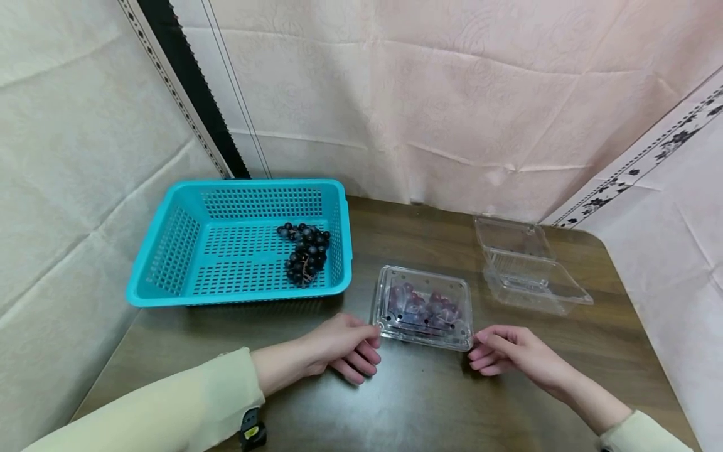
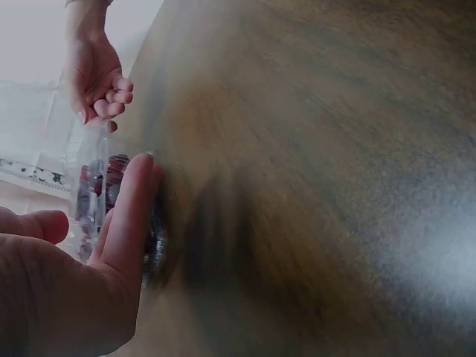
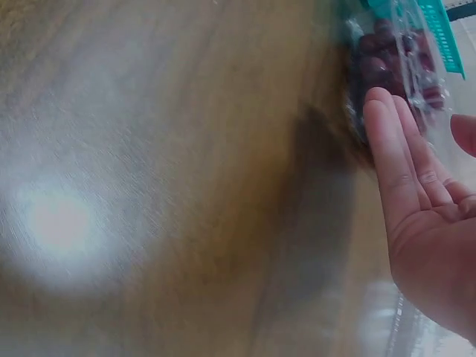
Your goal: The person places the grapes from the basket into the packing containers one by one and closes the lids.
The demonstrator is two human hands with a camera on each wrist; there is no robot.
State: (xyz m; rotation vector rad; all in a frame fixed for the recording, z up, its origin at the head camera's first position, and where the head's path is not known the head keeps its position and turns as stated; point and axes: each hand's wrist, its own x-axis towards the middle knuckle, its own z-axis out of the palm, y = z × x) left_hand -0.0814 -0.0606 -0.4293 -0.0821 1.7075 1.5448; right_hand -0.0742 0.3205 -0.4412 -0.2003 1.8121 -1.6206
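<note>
A clear plastic clamshell box (image 1: 423,307) with its lid down lies on the table, and red-purple grapes (image 1: 426,306) show through it. My left hand (image 1: 347,348) is at the box's front left corner, fingers loosely extended. At the front right corner is my right hand (image 1: 503,351), its fingers fairly straight in the right wrist view. Whether either hand touches the box, I cannot tell. From the left wrist, the left hand (image 2: 82,275) appears close beside the box, with the right hand (image 2: 95,78) at its far end.
To the left stands a turquoise plastic basket (image 1: 226,298), a bunch of dark grapes (image 1: 307,251) lying at its right side. A second clear clamshell (image 1: 525,276), lid raised, sits at the right back. Cloth curtains (image 1: 429,94) hang behind the wooden table (image 1: 407,402).
</note>
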